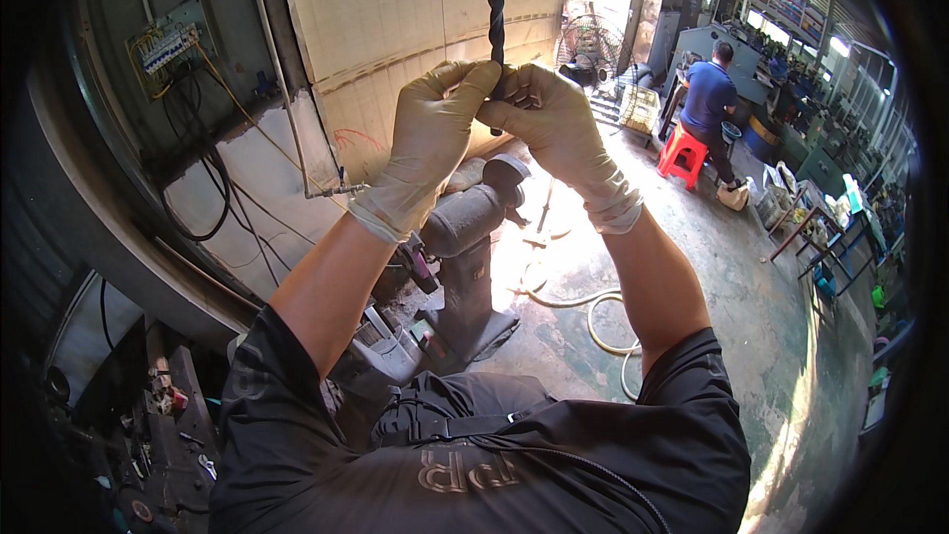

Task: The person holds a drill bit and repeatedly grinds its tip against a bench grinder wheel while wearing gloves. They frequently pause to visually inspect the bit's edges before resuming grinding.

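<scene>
Both my hands, in pale cream gloves, are raised in front of me and hold one dark twist drill bit (497,22) upright between them. Its fluted part and tip stick up above my fingers, while the shank passes down behind them and shows a little below. My left hand (433,133) pinches the bit from the left with thumb and forefinger. From the right, my right hand (556,124) grips it with curled fingers, the thumb pointing inward. Beneath my hands stands a bench grinder (465,221) on a dark pedestal (467,287).
A person (708,99) sits on a red stool (680,155) to the right, back turned. A pale hose (593,321) coils on the floor. Wiring and an electrical panel (170,51) hang at left. A fan (588,49) stands by the bright doorway. Tools lie on a bench (178,435) lower left.
</scene>
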Tool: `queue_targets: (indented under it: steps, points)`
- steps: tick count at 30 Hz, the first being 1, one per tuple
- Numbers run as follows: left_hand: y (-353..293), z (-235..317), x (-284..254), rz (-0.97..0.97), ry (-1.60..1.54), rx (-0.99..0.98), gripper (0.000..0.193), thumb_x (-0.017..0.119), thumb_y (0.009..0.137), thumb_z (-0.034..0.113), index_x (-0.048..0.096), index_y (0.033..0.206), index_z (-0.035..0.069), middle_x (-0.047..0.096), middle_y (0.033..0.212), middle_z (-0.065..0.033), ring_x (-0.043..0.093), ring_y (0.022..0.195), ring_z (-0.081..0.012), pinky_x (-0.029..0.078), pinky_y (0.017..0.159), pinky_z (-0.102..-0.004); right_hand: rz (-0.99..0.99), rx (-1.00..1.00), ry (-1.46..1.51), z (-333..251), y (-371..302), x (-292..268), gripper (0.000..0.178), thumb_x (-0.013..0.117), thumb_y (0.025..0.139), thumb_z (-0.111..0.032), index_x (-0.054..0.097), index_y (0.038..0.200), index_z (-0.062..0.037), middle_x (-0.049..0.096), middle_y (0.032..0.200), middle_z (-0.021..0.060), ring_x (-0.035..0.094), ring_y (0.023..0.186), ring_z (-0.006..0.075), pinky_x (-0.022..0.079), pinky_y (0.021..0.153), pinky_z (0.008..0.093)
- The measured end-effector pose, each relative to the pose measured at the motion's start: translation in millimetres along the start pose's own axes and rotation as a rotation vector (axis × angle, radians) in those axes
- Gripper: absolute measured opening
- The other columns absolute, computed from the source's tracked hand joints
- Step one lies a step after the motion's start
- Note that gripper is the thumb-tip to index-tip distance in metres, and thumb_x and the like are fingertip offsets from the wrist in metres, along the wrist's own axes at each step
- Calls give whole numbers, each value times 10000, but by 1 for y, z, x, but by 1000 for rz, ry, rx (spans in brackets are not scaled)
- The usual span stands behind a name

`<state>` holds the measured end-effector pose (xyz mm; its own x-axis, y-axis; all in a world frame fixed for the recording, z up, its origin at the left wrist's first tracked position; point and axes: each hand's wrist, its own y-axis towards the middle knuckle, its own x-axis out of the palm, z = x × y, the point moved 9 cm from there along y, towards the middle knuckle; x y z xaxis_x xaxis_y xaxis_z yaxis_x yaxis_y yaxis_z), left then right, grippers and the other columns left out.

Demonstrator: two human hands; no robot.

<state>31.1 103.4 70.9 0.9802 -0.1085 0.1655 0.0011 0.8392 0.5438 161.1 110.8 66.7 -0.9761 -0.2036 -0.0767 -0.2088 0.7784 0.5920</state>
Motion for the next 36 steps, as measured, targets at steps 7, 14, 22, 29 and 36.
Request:
queue_targets:
  steps: [7,14,22,29,36]
  points:
    - [0,-5,-1,-12,4,-12,222,684,916,210,727,967,-2,680,839,-22,594,775,-79,480,698,-214,4,28,-42,-1,-3,1,232,780,775,-80,596,870,25,649,804,67,627,722,118,512,666,247]
    - [-2,-9,-3,1,-17,-29,207,679,919,199,729,960,2,678,831,-19,593,771,-76,478,691,-211,2,56,-24,3,-6,4,230,779,777,-83,591,863,18,645,808,57,623,733,111,510,665,248]
    - [-15,-28,-12,-2,-57,-102,200,664,930,187,708,1009,9,682,905,-19,599,789,-71,480,708,-205,-13,135,-10,36,-17,12,240,787,778,-116,605,870,10,626,791,32,575,704,86,491,641,237]
    - [-136,-136,-80,0,-136,-455,193,578,986,156,684,1076,22,695,1000,-30,623,929,-107,486,888,-265,-321,563,236,157,-143,88,261,782,808,-91,605,974,3,599,818,-27,545,743,50,485,670,222]
    - [-308,-229,-149,387,-198,-1004,187,569,989,157,687,1037,19,671,917,-6,623,848,-96,511,755,-234,-573,979,645,250,-285,178,321,550,1007,-251,588,1158,30,615,960,14,549,867,93,477,804,254]
